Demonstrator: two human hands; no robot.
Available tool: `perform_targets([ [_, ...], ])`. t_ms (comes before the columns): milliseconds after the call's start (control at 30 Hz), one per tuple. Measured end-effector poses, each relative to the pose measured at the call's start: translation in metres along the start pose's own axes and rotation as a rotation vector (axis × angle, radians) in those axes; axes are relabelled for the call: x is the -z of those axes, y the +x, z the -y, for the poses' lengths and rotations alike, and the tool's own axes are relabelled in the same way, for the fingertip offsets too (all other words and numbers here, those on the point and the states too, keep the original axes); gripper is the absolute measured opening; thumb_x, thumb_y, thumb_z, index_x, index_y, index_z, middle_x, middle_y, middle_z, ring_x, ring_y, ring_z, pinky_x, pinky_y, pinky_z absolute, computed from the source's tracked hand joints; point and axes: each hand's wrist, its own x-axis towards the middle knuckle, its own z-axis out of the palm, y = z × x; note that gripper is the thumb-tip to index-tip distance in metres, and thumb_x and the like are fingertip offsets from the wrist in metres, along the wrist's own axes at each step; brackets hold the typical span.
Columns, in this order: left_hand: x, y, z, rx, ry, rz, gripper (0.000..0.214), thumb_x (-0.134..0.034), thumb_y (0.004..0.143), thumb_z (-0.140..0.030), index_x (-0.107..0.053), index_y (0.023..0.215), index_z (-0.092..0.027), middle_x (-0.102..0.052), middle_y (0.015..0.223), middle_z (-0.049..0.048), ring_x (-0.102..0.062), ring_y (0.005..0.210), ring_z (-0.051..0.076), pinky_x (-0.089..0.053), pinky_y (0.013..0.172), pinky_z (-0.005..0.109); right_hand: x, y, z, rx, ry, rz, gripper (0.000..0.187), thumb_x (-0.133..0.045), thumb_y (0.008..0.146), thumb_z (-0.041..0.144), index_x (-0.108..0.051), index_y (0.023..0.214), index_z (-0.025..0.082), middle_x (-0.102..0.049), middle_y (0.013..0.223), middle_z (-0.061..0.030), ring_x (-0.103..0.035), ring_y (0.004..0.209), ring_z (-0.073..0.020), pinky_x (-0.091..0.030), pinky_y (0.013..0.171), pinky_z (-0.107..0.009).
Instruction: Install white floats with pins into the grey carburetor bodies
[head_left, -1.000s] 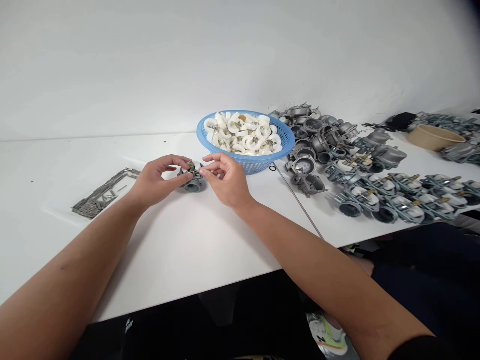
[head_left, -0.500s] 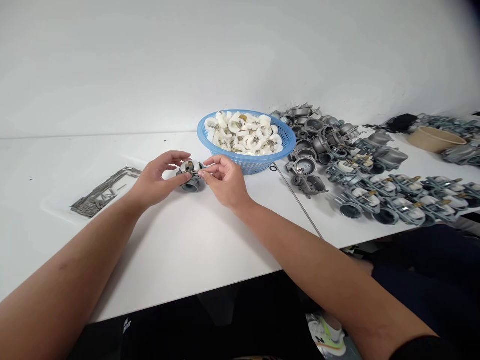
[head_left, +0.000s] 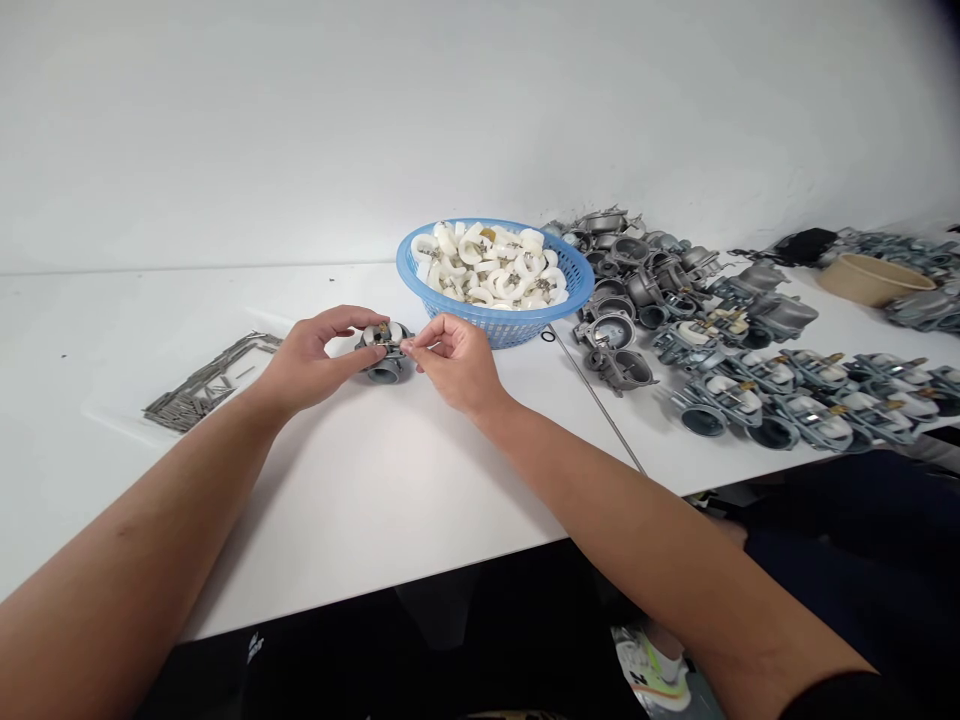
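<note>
Workshop | white table [head_left: 337, 520] | heaped metal castings [head_left: 641, 282] | basket [head_left: 517, 328] of white parts [head_left: 514, 285]

Matt metal carburetor body [head_left: 385, 372]

Free path over near tabletop [head_left: 360, 500]; blue basket [head_left: 491, 326] a barrier beyond the right fingers [head_left: 444, 328]

Left of centre, the left hand [head_left: 313, 352] partly hides a metal casting [head_left: 385, 371]. The frame's right edge crops grey parts [head_left: 928, 308].
</note>
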Motion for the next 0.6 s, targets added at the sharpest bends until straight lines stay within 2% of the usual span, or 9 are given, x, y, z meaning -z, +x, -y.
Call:
perform_targets([
  [233,-0.0005,0.0003,0.0003,0.014,-0.008,-0.003,0.042,-0.076,0.075,-0.049,-0.072,0.112,-0.029,-0.070,0.124,0.0038,-0.059,0.122,0.028,-0.042,0.112,0.045,-0.0029,-0.0020,-0.0022,0.020,-0.029,-0.005,0.018,-0.071,0.077,0.027,-0.056,0.074,0.018,-0.071,0.083,-0.0013,-0.060,0.059,-0.0100,-0.050,0.059,-0.025],
  [433,0.0003,-0.0013,-0.0041,0.070,0.034,-0.018,0.048,-0.076,0.073,-0.053,-0.072,0.113,-0.029,-0.070,0.122,0.0053,-0.061,0.119,0.031,-0.047,0.106,0.046,-0.0019,-0.0013,-0.0032,0.009,-0.026,-0.029,0.019,-0.071,0.078,0.029,-0.056,0.075,0.018,-0.070,0.083,-0.0011,-0.060,0.059,-0.0101,-0.050,0.059,-0.025],
  [600,-0.0002,-0.0007,-0.0021,0.054,0.021,-0.020,0.044,-0.076,0.075,-0.052,-0.073,0.114,-0.030,-0.070,0.123,0.0036,-0.061,0.121,0.029,-0.045,0.109,0.045,-0.0017,-0.0005,-0.0029,0.016,-0.023,-0.037,0.020,-0.071,0.077,0.029,-0.053,0.074,0.019,-0.068,0.079,-0.0001,-0.059,0.059,-0.0102,-0.048,0.058,-0.025],
])
